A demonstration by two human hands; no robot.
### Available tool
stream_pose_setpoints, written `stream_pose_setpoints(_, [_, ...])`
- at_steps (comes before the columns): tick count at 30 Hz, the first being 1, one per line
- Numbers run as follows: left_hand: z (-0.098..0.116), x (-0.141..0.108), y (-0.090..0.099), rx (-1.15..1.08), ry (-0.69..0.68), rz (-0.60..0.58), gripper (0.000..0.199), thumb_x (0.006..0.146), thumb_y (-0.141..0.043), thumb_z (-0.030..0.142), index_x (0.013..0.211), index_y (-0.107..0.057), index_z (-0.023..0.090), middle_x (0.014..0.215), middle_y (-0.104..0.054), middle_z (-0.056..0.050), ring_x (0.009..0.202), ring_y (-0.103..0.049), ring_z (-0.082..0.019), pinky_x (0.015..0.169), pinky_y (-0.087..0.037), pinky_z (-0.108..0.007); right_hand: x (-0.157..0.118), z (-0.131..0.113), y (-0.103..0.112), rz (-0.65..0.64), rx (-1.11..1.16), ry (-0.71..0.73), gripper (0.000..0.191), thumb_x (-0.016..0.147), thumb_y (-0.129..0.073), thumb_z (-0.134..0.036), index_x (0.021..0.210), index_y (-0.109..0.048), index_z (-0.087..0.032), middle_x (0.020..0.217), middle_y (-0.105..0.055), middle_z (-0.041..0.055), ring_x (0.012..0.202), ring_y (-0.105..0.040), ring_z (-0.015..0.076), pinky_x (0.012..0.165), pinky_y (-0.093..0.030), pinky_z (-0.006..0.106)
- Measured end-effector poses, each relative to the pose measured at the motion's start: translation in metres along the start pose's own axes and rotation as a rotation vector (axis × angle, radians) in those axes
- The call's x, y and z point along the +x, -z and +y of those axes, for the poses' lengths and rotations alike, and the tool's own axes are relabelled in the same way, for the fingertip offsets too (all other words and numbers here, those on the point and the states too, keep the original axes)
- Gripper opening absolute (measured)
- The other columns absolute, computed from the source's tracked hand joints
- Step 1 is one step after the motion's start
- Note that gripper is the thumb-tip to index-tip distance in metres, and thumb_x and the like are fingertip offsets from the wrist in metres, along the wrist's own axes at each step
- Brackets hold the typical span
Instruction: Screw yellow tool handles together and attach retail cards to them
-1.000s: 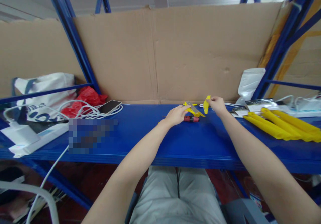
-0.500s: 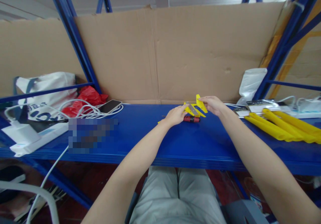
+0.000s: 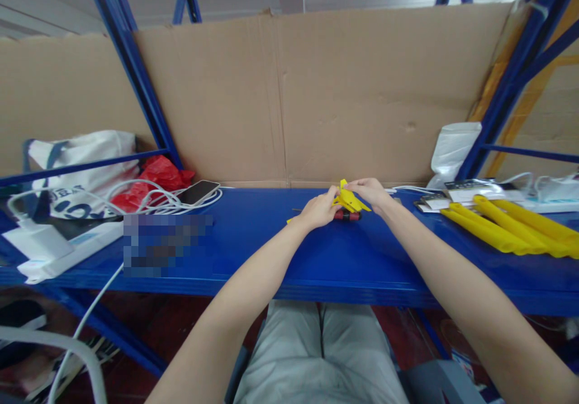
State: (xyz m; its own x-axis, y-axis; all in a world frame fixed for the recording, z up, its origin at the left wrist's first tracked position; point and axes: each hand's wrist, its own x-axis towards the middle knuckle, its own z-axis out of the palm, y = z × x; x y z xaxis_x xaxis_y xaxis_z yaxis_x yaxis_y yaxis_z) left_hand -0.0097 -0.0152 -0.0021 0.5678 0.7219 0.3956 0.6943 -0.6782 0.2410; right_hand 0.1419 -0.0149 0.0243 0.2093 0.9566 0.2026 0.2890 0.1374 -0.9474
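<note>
My left hand [image 3: 319, 209] is closed on the left end of a flat, angular yellow piece [image 3: 351, 202], just above the blue tabletop. With its fingertips pinched, my right hand [image 3: 371, 193] holds a smaller yellow plate [image 3: 344, 184] against the far side of that piece. My fingers partly cover both parts, so I cannot tell whether they are joined. Beneath them lies a screwdriver [image 3: 349, 216] with a red and black handle, its shaft partly hidden by my left hand. A small yellow tip [image 3: 290, 220] shows beside my left wrist.
Several yellow tubes [image 3: 502, 229] lie at the right, near white-edged packets [image 3: 470, 192] and a white pouch [image 3: 452, 151]. At the left are a phone [image 3: 199, 192], coiled white cables, a power strip [image 3: 85, 247] and a red bag [image 3: 163, 178]. Cardboard [image 3: 362, 96] stands behind.
My right hand has moved left, bringing the smaller yellow plate from a little apart up against the larger yellow piece. My left hand stays nearly in place.
</note>
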Motion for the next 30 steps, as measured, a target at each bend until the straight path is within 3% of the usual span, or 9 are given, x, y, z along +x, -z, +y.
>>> stream_pose_setpoints(9, [0.002, -0.001, -0.002, 0.036, -0.066, 0.009, 0.028, 0.087, -0.044, 0.023, 0.114, -0.037, 0.02, 0.11, -0.063, -0.008, 0.101, -0.06, -0.02, 0.081, -0.046, -0.031, 0.007, 0.011, 0.002, -0.016, -0.031, 0.036, 0.01, 0.063, -0.063, -0.021, 0.06, -0.066, -0.012, 0.061, -0.065, 0.004, 0.054, -0.053, 0.0105, 0.053, -0.041, 0.022])
stream_pose_setpoints(18, [-0.001, 0.0, -0.006, 0.074, -0.099, 0.033, 0.033, 0.088, -0.043, 0.024, 0.12, -0.039, 0.022, 0.117, -0.06, -0.007, 0.105, -0.057, -0.019, 0.086, -0.045, -0.032, 0.006, 0.012, -0.002, 0.02, -0.051, 0.044, 0.01, 0.063, -0.062, -0.019, 0.055, -0.062, -0.013, 0.05, -0.057, -0.001, 0.048, -0.046, 0.008, 0.048, -0.036, 0.02])
stream_pose_setpoints(30, [-0.002, 0.0, -0.006, 0.054, -0.125, 0.044, 0.029, 0.088, -0.043, 0.023, 0.117, -0.043, 0.022, 0.119, -0.058, -0.006, 0.107, -0.056, -0.017, 0.089, -0.044, -0.032, 0.009, 0.017, -0.006, 0.021, -0.047, 0.084, 0.013, 0.065, -0.061, -0.021, 0.055, -0.056, -0.014, 0.055, -0.056, -0.0009, 0.05, -0.046, 0.0079, 0.051, -0.038, 0.021])
